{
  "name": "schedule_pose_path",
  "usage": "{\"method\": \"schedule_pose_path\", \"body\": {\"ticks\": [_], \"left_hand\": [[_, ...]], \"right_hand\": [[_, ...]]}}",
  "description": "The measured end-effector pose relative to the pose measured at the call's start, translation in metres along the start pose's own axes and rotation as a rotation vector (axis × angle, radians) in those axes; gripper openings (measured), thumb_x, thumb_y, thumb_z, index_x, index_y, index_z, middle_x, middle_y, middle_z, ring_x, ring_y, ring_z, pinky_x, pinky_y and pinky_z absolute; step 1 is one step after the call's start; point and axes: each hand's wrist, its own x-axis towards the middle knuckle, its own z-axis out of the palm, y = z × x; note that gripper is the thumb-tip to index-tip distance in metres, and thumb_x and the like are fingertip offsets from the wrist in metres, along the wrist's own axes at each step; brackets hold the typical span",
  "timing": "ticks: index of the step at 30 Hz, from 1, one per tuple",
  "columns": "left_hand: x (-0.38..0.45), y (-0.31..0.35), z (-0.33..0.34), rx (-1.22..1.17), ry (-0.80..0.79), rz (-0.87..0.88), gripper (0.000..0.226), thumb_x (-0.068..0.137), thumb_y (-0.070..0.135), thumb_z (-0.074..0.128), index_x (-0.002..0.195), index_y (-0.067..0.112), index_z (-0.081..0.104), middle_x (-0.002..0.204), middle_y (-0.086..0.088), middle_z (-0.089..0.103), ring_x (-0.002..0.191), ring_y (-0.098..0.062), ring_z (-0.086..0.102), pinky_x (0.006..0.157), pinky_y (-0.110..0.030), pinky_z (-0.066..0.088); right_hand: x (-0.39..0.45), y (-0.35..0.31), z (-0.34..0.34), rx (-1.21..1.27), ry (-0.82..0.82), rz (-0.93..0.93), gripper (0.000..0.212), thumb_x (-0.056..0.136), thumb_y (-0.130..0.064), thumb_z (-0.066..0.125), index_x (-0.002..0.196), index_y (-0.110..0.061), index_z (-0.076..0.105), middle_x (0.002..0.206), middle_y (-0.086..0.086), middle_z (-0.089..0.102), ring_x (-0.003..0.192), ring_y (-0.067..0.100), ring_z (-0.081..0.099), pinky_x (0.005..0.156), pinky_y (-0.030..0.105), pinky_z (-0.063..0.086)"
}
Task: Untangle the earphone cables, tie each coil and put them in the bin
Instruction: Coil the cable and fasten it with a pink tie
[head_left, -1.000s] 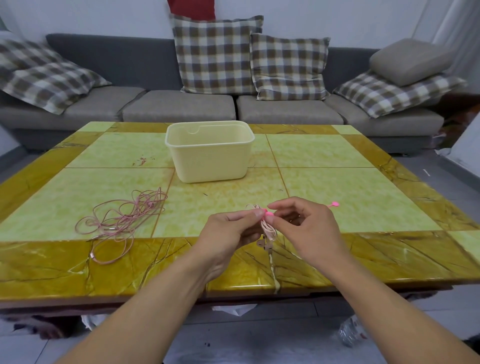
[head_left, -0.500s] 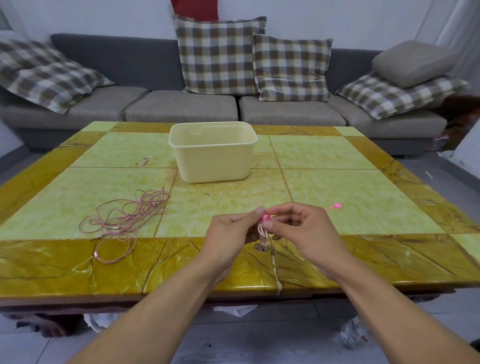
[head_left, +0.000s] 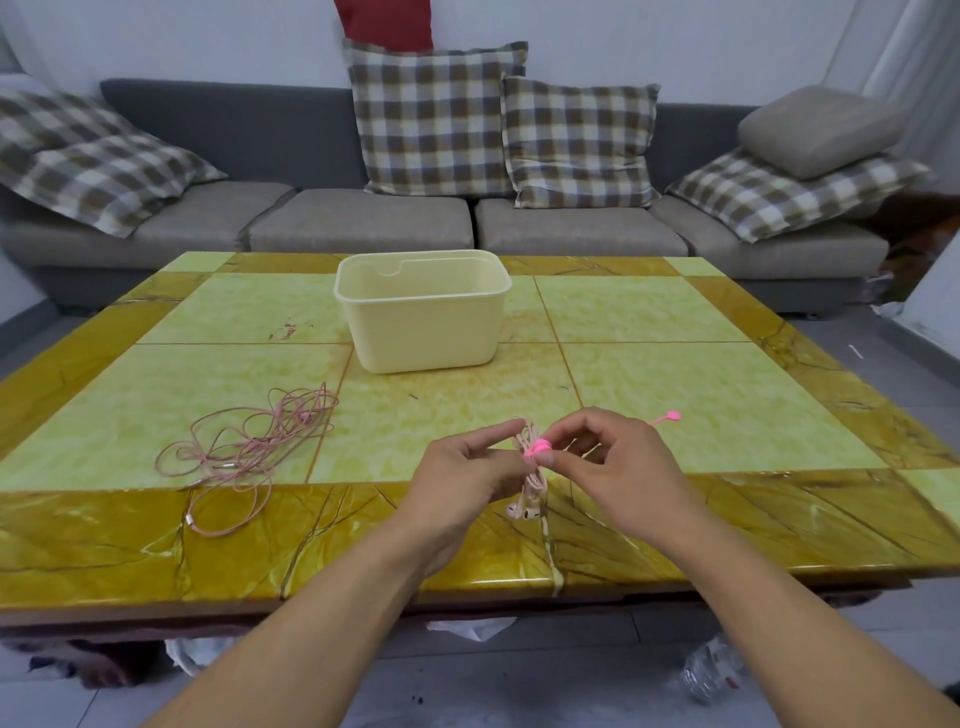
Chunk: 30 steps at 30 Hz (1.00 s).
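A coiled pale pink earphone cable (head_left: 534, 486) hangs between my hands above the table's near edge, its earbuds dangling at the bottom. A bright pink tie (head_left: 537, 448) is wrapped around the coil's middle. My left hand (head_left: 462, 473) pinches the coil from the left. My right hand (head_left: 618, 467) pinches the pink tie from the right. A second pink earphone cable (head_left: 244, 447) lies loose and tangled on the table at the left. The cream plastic bin (head_left: 423, 332) stands open at the table's middle, farther back.
Another pink tie (head_left: 666, 419) lies on the table (head_left: 727, 395) just right of my right hand. A grey sofa (head_left: 363, 218) with checked cushions runs along the far side. Bags and a plastic bottle lie on the floor under the table's near edge.
The pink tie now shows as a wrapped band around the coil, where before only a small pink tip was visible. Both hands stayed close together over the near edge.
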Motion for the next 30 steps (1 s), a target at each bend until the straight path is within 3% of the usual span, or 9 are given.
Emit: {"method": "schedule_pose_path", "body": {"ticks": [2, 6, 10, 16, 22, 27, 30], "left_hand": [[0.002, -0.001, -0.001, 0.042, -0.024, 0.006, 0.046, 0.082, 0.001, 0.077, 0.125, 0.014, 0.069, 0.100, -0.023, 0.075, 0.090, -0.025, 0.070, 0.094, -0.040, 0.056], [0.003, -0.001, -0.003, 0.135, -0.073, 0.020, 0.049, 0.082, -0.002, 0.078, 0.128, 0.013, 0.067, 0.095, -0.014, 0.078, 0.084, -0.021, 0.071, 0.079, -0.029, 0.058], [0.004, -0.001, -0.001, 0.125, -0.065, 0.052, 0.058, 0.079, -0.008, 0.078, 0.131, 0.013, 0.065, 0.095, -0.014, 0.078, 0.081, -0.022, 0.072, 0.078, -0.037, 0.057], [0.004, -0.001, 0.005, 0.188, -0.035, 0.126, 0.063, 0.079, -0.013, 0.075, 0.135, 0.013, 0.063, 0.097, -0.018, 0.074, 0.063, -0.020, 0.067, 0.059, -0.028, 0.054], [0.008, 0.005, 0.000, 0.226, -0.058, 0.137, 0.062, 0.080, -0.008, 0.077, 0.135, 0.018, 0.063, 0.098, -0.012, 0.076, 0.067, -0.019, 0.067, 0.058, -0.028, 0.053], [0.006, -0.001, 0.002, 0.312, 0.007, 0.231, 0.054, 0.084, 0.006, 0.077, 0.127, 0.025, 0.050, 0.097, -0.008, 0.075, 0.080, -0.023, 0.074, 0.071, -0.027, 0.059], [0.005, -0.003, 0.003, 0.245, 0.028, 0.218, 0.053, 0.086, 0.010, 0.079, 0.125, 0.024, 0.046, 0.097, -0.007, 0.076, 0.083, -0.024, 0.074, 0.074, -0.029, 0.060]], "right_hand": [[0.001, 0.000, -0.003, -0.054, -0.061, -0.030, 0.008, 0.085, -0.030, 0.081, 0.088, -0.033, 0.074, 0.090, -0.019, 0.070, 0.083, 0.006, 0.066, 0.070, 0.018, 0.049], [0.002, 0.001, -0.008, -0.192, -0.177, -0.104, 0.009, 0.089, -0.027, 0.077, 0.092, -0.035, 0.074, 0.095, -0.018, 0.066, 0.087, 0.005, 0.063, 0.073, 0.013, 0.043], [0.000, 0.001, -0.003, -0.253, -0.090, -0.112, 0.006, 0.093, -0.030, 0.071, 0.090, -0.033, 0.068, 0.093, -0.019, 0.065, 0.088, 0.002, 0.061, 0.070, 0.014, 0.040], [0.003, 0.003, 0.003, -0.130, -0.087, 0.071, 0.012, 0.102, -0.031, 0.058, 0.091, -0.032, 0.063, 0.090, -0.014, 0.066, 0.084, 0.002, 0.058, 0.072, 0.024, 0.041], [0.002, 0.001, 0.013, -0.041, 0.018, 0.116, 0.008, 0.102, -0.032, 0.058, 0.096, -0.028, 0.063, 0.085, -0.011, 0.068, 0.073, -0.002, 0.058, 0.064, 0.016, 0.039], [0.004, -0.003, 0.011, 0.056, 0.020, 0.149, 0.008, 0.092, -0.025, 0.072, 0.085, -0.026, 0.071, 0.075, -0.014, 0.072, 0.072, 0.002, 0.064, 0.072, 0.025, 0.049], [0.001, -0.009, 0.010, 0.001, 0.060, 0.093, 0.010, 0.089, -0.026, 0.075, 0.080, -0.029, 0.072, 0.078, -0.016, 0.072, 0.075, 0.003, 0.065, 0.071, 0.018, 0.050]]}}
